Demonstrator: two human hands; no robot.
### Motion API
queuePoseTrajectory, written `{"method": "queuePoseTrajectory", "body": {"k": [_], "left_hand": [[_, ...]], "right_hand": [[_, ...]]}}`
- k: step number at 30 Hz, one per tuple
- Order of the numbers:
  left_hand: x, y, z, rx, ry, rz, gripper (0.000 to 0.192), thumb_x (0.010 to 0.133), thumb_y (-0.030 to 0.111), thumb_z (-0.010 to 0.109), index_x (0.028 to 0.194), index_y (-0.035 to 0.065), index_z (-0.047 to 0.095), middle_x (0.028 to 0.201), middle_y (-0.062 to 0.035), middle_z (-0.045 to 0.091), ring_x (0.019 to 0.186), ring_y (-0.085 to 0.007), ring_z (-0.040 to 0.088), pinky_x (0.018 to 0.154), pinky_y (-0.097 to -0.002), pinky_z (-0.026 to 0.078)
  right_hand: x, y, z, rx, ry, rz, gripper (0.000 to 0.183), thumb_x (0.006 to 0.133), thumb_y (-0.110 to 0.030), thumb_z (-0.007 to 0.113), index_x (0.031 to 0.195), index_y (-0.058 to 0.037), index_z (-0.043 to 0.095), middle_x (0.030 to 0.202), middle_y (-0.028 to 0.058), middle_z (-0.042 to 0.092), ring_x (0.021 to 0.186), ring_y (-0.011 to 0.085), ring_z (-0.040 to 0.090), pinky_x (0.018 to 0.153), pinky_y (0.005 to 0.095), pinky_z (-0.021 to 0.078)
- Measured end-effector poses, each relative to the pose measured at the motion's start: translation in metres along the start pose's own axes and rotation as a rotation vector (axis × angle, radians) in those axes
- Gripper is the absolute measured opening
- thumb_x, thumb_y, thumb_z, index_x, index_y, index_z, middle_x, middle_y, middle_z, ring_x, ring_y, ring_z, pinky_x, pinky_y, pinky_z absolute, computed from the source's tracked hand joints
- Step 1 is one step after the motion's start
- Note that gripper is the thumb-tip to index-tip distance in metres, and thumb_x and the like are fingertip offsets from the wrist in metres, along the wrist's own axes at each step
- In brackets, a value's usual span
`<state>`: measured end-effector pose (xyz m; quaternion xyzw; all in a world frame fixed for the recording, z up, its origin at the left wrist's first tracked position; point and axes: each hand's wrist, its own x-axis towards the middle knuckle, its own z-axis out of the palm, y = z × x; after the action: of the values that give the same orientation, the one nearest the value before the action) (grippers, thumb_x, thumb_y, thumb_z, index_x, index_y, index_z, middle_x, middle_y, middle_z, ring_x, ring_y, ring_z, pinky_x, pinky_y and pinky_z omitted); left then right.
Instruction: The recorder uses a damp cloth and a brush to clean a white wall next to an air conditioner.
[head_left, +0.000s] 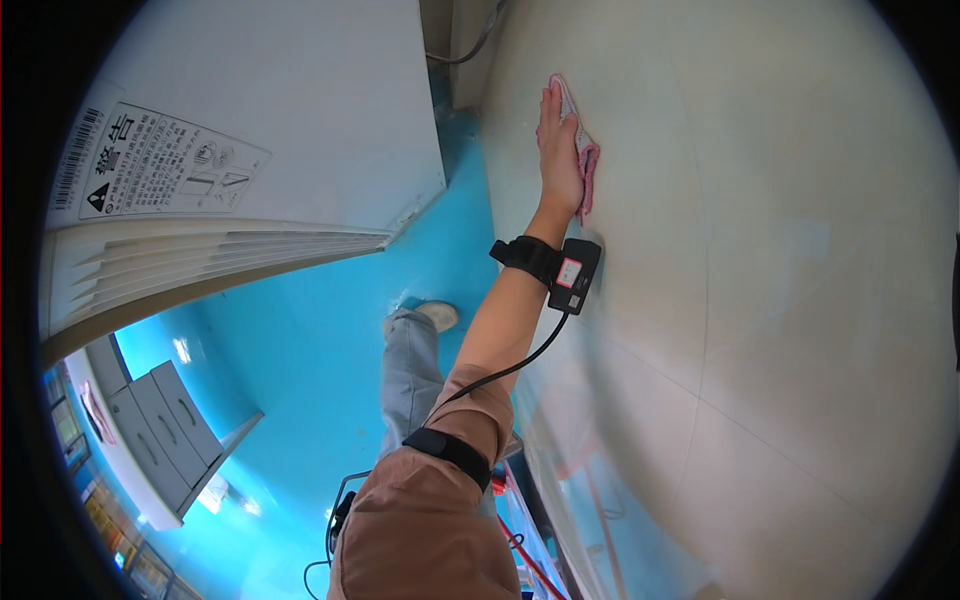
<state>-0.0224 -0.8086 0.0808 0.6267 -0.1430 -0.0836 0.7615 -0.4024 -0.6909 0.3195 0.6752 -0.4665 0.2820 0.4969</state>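
My left hand (561, 150) presses a folded grey-and-white cloth with a pink edge (588, 161) against the pale tiled wall (750, 247). Its fingers are extended, and the thumb lies over the cloth. A strap on the wrist carries a small black device (575, 276), from which a black cable runs along the forearm under the rolled brown sleeve. My right hand is out of view.
A white floor-standing appliance (300, 90) with a warning label stands at the left. Below it are a grey drawer unit (165, 427) and a blue floor (315, 352). A cable (480, 49) hangs near the wall's top corner. Red tubing (532, 559) shows low down.
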Motion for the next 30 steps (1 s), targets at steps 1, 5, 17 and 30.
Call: {"method": "queuePoseTrajectory", "body": {"k": [1, 5, 17, 30], "left_hand": [[0.002, -0.009, 0.000, 0.003, 0.003, -0.002, 0.052, 0.088, 0.030, 0.025, 0.131, 0.0019, 0.019, 0.138, -0.0137, 0.012, 0.128, -0.0246, 0.009, 0.103, -0.0354, 0.003], [-0.031, -0.039, 0.017, -0.126, 0.009, -0.033, 0.052, 0.088, 0.030, 0.026, 0.131, 0.0021, 0.018, 0.139, -0.0128, 0.011, 0.129, -0.0248, 0.007, 0.103, -0.0344, 0.002], [-0.384, 0.066, 0.005, -0.036, -0.214, -0.202, 0.057, 0.084, 0.028, 0.037, 0.132, 0.0050, 0.017, 0.136, -0.0225, 0.008, 0.126, -0.0385, 0.009, 0.100, -0.0459, 0.008], [-0.083, -0.070, -0.007, 0.029, -0.084, 0.071, 0.052, 0.088, 0.030, 0.024, 0.131, 0.0007, 0.017, 0.138, -0.0143, 0.012, 0.128, -0.0266, 0.009, 0.102, -0.0385, 0.004]], "right_hand": [[0.001, 0.001, -0.001, 0.003, -0.003, 0.002, 0.060, 0.088, -0.042, 0.027, 0.130, -0.0003, 0.021, 0.135, 0.0254, 0.003, 0.125, 0.0407, 0.002, 0.096, 0.0574, 0.0051], [-0.001, 0.002, 0.002, -0.006, 0.016, 0.001, 0.060, 0.087, -0.042, 0.027, 0.130, -0.0002, 0.022, 0.135, 0.0255, 0.004, 0.125, 0.0409, 0.002, 0.096, 0.0575, 0.0055], [0.001, 0.005, 0.002, 0.014, 0.041, -0.004, 0.060, 0.087, -0.043, 0.027, 0.129, -0.0002, 0.023, 0.135, 0.0257, 0.005, 0.125, 0.0414, 0.003, 0.095, 0.0578, 0.0063], [-0.005, 0.014, 0.013, 0.017, 0.030, -0.065, 0.057, 0.087, -0.039, 0.025, 0.130, -0.0013, 0.021, 0.136, 0.0231, 0.007, 0.125, 0.0413, 0.003, 0.096, 0.0581, 0.0047]]}}
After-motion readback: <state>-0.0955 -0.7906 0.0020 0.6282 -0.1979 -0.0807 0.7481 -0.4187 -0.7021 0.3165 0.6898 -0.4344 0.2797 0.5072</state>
